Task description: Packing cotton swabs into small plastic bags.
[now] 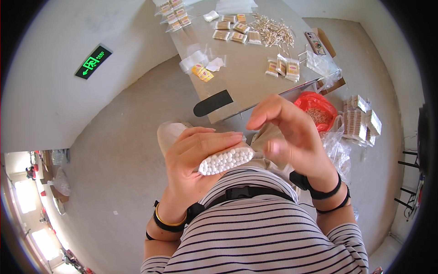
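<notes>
My left hand (185, 155) is wrapped round a flat bundle of cotton swabs (226, 160), held in front of my waist. Its packed white cotton tips face up at me; the sticks and any wrapping are mostly hidden by my fingers. Just right of the bundle, my right hand (294, 134) is apart from it, with thumb and fingers spread in a curve and nothing seen between them. The thumb is smeared by motion.
On the table (246, 77) ahead lie loose cotton swabs (273, 31), filled packs (283, 67), yellow cards (202, 72), clear bags (194, 59), a black strip (213, 103) and a phone (315, 43). A red bag (315, 102) of swabs and stacked packs (358, 121) stand at right.
</notes>
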Available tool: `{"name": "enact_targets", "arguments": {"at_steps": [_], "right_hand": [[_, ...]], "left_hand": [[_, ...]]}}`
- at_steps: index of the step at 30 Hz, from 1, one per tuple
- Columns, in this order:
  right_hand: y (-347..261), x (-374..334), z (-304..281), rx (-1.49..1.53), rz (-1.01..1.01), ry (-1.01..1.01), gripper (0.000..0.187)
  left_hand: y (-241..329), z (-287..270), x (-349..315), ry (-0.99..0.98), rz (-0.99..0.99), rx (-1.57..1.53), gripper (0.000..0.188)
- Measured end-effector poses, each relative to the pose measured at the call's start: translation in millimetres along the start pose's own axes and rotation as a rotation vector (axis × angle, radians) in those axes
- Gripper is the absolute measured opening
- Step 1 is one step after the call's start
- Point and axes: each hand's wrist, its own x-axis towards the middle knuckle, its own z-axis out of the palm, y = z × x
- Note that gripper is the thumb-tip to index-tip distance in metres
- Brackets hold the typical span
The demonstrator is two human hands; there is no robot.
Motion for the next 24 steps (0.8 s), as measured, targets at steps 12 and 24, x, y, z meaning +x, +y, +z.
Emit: {"name": "enact_targets", "arguments": {"at_steps": [12,24], "right_hand": [[-21,1,19,-0.571,-0.368,-0.056,0.038],[-19,-3,19,-0.577,-0.382,0.031,0.029]], "left_hand": [[5,3,-2,-0.003,0.14,0.153,0.027],[9,0,-14,0.202,0.245,0.154,0.033]]}}
